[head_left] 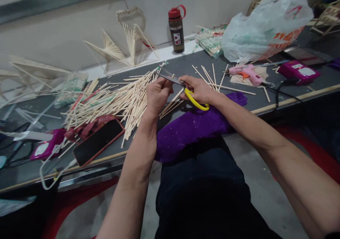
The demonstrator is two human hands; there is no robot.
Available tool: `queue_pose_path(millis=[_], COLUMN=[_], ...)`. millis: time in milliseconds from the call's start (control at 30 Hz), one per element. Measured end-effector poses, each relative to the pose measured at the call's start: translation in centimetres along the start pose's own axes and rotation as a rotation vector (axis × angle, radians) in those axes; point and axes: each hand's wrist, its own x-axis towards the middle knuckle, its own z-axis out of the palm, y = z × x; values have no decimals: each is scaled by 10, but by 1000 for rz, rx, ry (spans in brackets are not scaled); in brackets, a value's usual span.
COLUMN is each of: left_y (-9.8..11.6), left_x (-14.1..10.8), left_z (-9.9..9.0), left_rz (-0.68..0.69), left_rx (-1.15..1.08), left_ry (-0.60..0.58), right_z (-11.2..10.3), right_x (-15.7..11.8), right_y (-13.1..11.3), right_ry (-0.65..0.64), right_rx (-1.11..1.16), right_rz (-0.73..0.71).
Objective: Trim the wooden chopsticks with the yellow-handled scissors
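My right hand is wrapped round scissors with a yellow handle. Their blades are parted and point left, passing over my left hand. That hand is closed, fingertips pinched just under the blades; what it pinches is hidden. Several thin wooden sticks lie between and below both hands; I cannot tell whether either hand touches them. Left of my left hand spreads a large heap of wooden sticks. A purple cloth-like piece hangs at the table edge below my hands.
A phone lies front left near a magenta box. Behind stand a bottle and fan-shaped stick models. Rightward are a pink glue gun, a plastic bag and another magenta box with a cord.
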Motion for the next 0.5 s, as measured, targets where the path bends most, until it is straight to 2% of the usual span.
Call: queue_pose_path(millis=[500], left_y=[-6], left_x=[3], left_z=[5], left_rz=[-55], left_rx=[-1], left_ry=[20], right_z=[-3], right_x=[1], right_y=[-7], right_ry=[-39], right_rx=[-77], right_rz=[90])
